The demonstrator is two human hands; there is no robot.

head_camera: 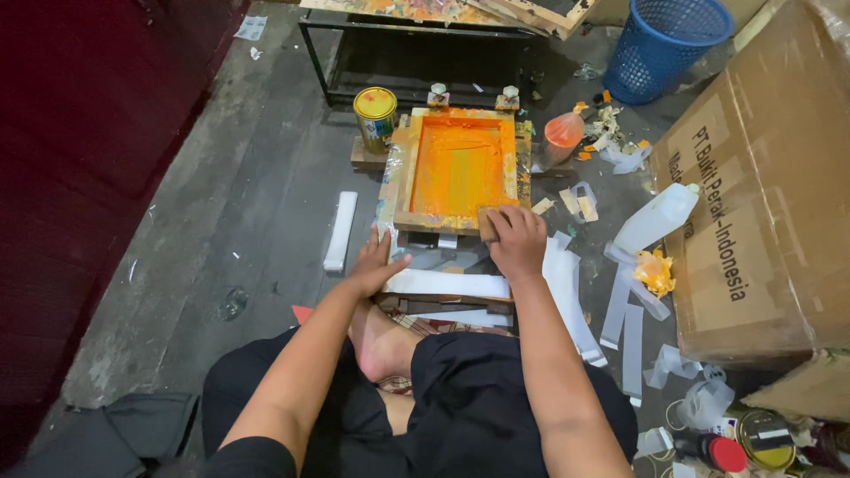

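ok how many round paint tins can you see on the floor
2. A yellow-lidded paint tin stands left of the orange printing frame. A second tin lies at the bottom right beside a red cap. More may be hidden in that clutter.

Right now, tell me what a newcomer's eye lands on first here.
The wooden screen-printing frame flooded with bright orange ink sits on the grey floor at centre. The right hand grips its near corner, and the left hand rests by a white paper strip. A large brown cardboard box fills the right side.
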